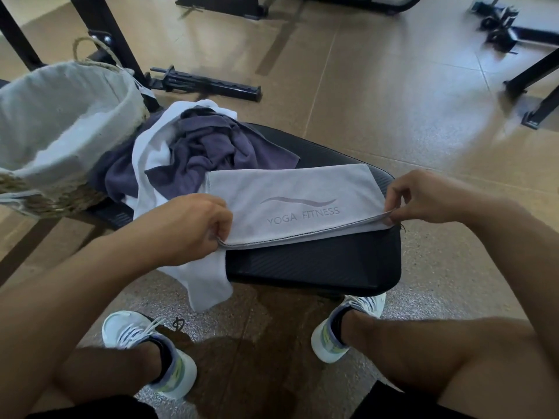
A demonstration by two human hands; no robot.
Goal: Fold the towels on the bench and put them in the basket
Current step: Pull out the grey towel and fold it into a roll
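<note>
Setting: gym floor of tan speckled tiles, with black machine frames along the top of the frame.
Nearest: two white lace-up trainers at the bottom, the person's bare knees on either side.
Bench: black ribbed padded bench at centre, its near end bare.
Left hand: left hand at centre left, thumb and curled fingers pinching the near left corner of the towel, both layers together.
Right hand: right hand at centre right, fingertips pinching the near right corner, lifted slightly off the pad.
Task towel: pale grey thin microfibre towel lying doubled across the bench, stitched edges toward the viewer.
Writing: "YOGA FITNESS" under a wave mark, printed in darker grey.
Handling: light, limp and probably a little slick; it should crease easily but slide on the pad, so corners are the sound hold.
Beyond: crumpled purple terry towel heaped on a white towel that drapes over the bench's left edge.
Basket: woven straw basket with pale cloth liner at upper left, touching the heap; no towel visible inside.
</note>
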